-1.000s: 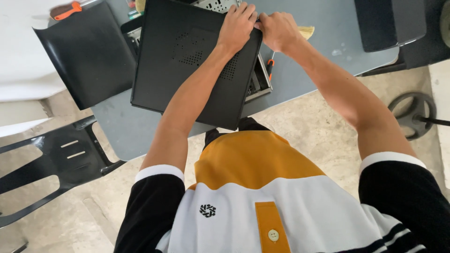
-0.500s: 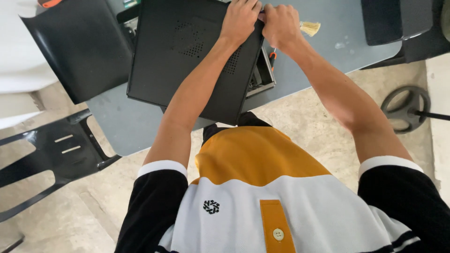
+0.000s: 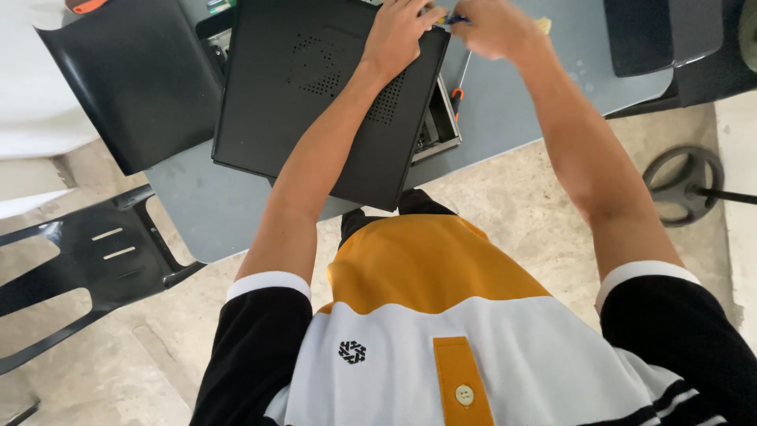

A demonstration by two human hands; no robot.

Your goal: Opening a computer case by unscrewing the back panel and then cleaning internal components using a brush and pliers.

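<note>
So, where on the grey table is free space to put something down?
Bare table lies right of the black computer case, before the dark chair; another strip lies along the near edge. It is crowded where both hands meet, beside the screwdriver.

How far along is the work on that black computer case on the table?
Done: the black computer case lies flat on the grey table, and its side panel sits skewed, exposing internals at the near right corner. In hand: the left hand presses on the panel's far edge while the right hand holds a blue-handled tool there; an orange-handled screwdriver lies alongside. Left: the panel is neither fully seated nor removed.
</note>
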